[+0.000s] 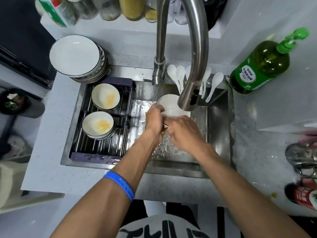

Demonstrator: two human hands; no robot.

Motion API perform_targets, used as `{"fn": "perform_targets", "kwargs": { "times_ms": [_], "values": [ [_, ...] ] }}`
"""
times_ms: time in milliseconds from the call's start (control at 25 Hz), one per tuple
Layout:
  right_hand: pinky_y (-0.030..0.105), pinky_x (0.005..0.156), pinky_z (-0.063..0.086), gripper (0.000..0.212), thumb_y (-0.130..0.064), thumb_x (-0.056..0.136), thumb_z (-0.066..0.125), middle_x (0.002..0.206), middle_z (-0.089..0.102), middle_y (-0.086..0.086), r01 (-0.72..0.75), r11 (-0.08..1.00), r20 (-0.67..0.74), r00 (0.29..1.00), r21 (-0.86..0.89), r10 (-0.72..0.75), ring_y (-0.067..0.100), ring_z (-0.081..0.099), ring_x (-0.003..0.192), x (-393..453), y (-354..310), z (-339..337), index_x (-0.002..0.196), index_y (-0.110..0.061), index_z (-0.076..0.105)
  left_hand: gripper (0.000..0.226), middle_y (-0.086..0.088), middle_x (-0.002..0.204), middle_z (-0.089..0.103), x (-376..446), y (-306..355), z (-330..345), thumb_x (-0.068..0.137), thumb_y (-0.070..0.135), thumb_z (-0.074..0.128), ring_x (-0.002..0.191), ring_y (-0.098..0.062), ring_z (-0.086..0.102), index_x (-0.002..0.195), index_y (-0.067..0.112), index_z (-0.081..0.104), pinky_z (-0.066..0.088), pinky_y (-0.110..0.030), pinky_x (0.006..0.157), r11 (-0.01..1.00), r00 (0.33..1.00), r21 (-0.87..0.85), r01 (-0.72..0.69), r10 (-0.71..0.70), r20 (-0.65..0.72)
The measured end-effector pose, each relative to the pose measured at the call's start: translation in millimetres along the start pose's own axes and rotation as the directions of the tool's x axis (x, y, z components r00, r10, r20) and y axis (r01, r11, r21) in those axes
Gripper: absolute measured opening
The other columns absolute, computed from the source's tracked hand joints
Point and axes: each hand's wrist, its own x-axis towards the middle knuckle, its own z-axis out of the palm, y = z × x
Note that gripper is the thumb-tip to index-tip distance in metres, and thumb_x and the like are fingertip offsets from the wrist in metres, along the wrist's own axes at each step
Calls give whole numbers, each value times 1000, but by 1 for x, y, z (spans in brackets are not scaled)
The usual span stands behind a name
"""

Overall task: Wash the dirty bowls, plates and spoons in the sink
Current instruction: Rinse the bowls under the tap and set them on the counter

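Note:
I hold a white bowl (pixel 169 104) tilted under running water in the steel sink (pixel 217 117). My left hand (pixel 154 119) grips its left rim. My right hand (pixel 183 129) presses against its near side, with something small and dark tucked under the fingers. On the dark rack (pixel 103 148) over the sink's left half stand two stacks of bowls (pixel 105 97) (pixel 98 124), the top ones smeared with yellow. Several white spoons (pixel 214 85) lean on the sink's back edge. A stack of plates (pixel 75 55) stands on the counter at back left.
The curved steel faucet (pixel 193 57) arches over the bowl and hides part of it. A green dish-soap bottle (pixel 260 66) stands at the back right. Jars (pixel 130 7) line the back shelf. Metal items (pixel 301 157) lie on the right counter.

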Motion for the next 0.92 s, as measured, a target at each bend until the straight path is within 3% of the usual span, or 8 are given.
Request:
{"fn": "perform_targets", "kwargs": {
  "times_ms": [200,360,440,560,680,760,840,920],
  "values": [
    [39,85,55,20,-15,89,68,100,74,-3,-271,787,95,960,554,264,17,69,95,-9,14,7,108,-22,69,53,-12,104,74,-7,-16,10,101,51,44,92,-22,69,121,9,68,55,-39,85,988,962,-144,62,-21,271],
    [44,98,50,47,-8,76,71,118,69,8,-135,-318,232,929,939,290,25,64,112,-29,31,13,122,-8,62,53,-12,106,71,11,-4,-1,94,56,52,91,-28,66,120,12,66,57,-35,69,997,940,18,74,-75,332],
    [49,102,47,61,-10,77,66,132,59,17,-35,-560,212,943,828,256,33,56,122,-28,41,15,136,-3,50,48,-13,109,70,11,-9,-9,97,46,54,90,-29,68,128,10,60,60,-36,64,992,902,-40,121,-94,421],
    [41,84,52,44,-21,81,57,118,64,14,-84,-556,396,789,827,469,30,61,104,-8,39,18,123,-7,57,36,-15,113,72,8,-1,-16,93,21,61,100,-27,70,125,5,61,61,-39,78,959,869,-247,142,-1,495],
    [45,83,53,50,-55,93,44,112,71,12,-468,-387,607,623,795,494,32,65,101,12,33,5,116,-16,65,40,-10,109,73,4,18,-16,81,7,76,101,-29,68,119,11,65,57,-44,90,958,832,184,-222,87,548],
    [49,80,56,51,-52,97,39,108,70,18,-597,-324,673,572,734,468,35,67,97,14,31,-7,117,-11,62,42,-2,110,73,-7,22,-12,81,17,80,99,-23,70,120,23,66,55,-44,94,551,744,599,-580,59,666],
    [46,72,58,33,-21,93,47,104,68,19,-636,-242,649,548,733,527,34,67,92,14,29,-13,121,-7,57,44,5,112,73,-13,15,-11,85,40,75,105,-15,65,126,31,65,45,-38,105,-121,707,711,-693,75,703],
    [45,65,59,47,5,82,41,101,68,13,-582,-200,566,559,788,606,32,68,89,12,22,-15,123,-13,57,47,6,129,65,-13,7,-21,84,59,66,127,-16,51,122,32,69,22,-40,116,-294,636,689,-663,265,725]
  ]
}}
